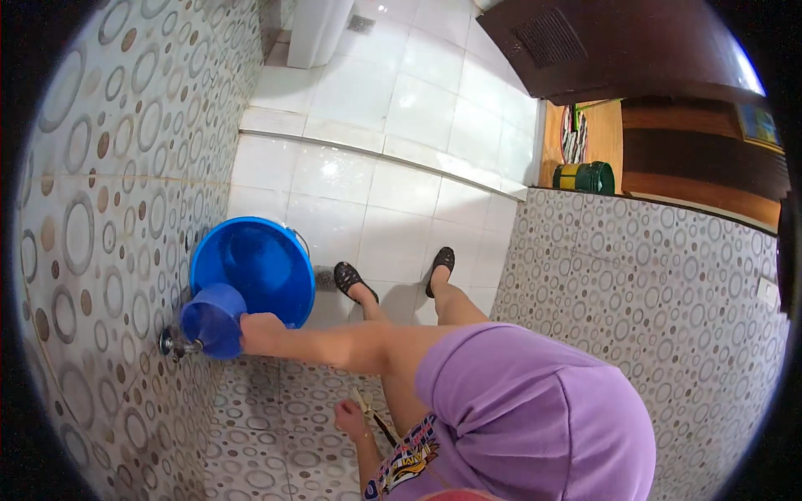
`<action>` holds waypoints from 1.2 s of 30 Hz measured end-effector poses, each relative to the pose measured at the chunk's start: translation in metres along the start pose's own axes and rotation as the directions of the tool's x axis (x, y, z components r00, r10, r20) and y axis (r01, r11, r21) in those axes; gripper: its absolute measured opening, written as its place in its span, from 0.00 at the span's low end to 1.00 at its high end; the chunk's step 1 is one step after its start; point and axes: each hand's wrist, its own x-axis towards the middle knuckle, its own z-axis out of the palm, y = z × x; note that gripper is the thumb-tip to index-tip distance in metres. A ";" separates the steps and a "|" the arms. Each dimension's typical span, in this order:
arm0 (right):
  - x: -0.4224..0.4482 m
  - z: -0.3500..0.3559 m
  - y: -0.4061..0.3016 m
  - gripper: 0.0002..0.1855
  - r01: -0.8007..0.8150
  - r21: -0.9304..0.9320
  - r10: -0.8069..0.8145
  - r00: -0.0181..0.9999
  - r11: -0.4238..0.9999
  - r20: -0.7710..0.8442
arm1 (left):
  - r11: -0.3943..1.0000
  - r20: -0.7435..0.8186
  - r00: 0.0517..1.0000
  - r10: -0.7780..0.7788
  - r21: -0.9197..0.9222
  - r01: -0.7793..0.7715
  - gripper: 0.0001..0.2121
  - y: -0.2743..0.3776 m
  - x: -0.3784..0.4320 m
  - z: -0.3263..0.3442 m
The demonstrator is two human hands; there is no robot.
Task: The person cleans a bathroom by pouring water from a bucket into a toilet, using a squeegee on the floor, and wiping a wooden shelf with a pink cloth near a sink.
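My right hand (262,334) grips a translucent blue plastic dipper (219,297) by its handle side. The dipper is tilted with its mouth towards the tiled wall, right at the spout of a metal faucet (182,346). Whether water is running into it is too blurred to tell. Just beyond the dipper, a large blue plastic bucket (250,250) stands on the floor against the wall; its fill level is unclear. Lower down, near my body, my left hand (351,418) has curled fingers. A pale strip (364,399) lies beside it, and I cannot tell whether the hand holds it.
A grey bristly brush (326,278) lies between the bucket and my feet in black clogs (352,280). A low tiled ledge (382,143) crosses the white floor. Ahead are a white fixture base (316,34) and floor drain (361,24). A brown door (601,50) stands open; a green bucket (583,177) sits beyond.
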 end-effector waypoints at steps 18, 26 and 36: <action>-0.004 -0.004 -0.003 0.16 0.042 0.015 -0.041 0.999 0.999 -0.004 | 0.991 0.073 0.995 -0.068 -0.112 0.076 0.09 -0.027 -0.001 0.008; 0.005 -0.002 0.001 0.17 0.042 0.033 -0.043 0.999 0.999 0.012 | 0.980 -0.034 0.999 0.039 0.198 -0.031 0.05 -0.030 0.000 0.015; 0.001 0.001 -0.002 0.17 0.040 0.014 -0.041 0.998 0.999 0.045 | 0.927 0.087 0.988 -0.125 0.365 0.085 0.07 0.010 -0.006 -0.006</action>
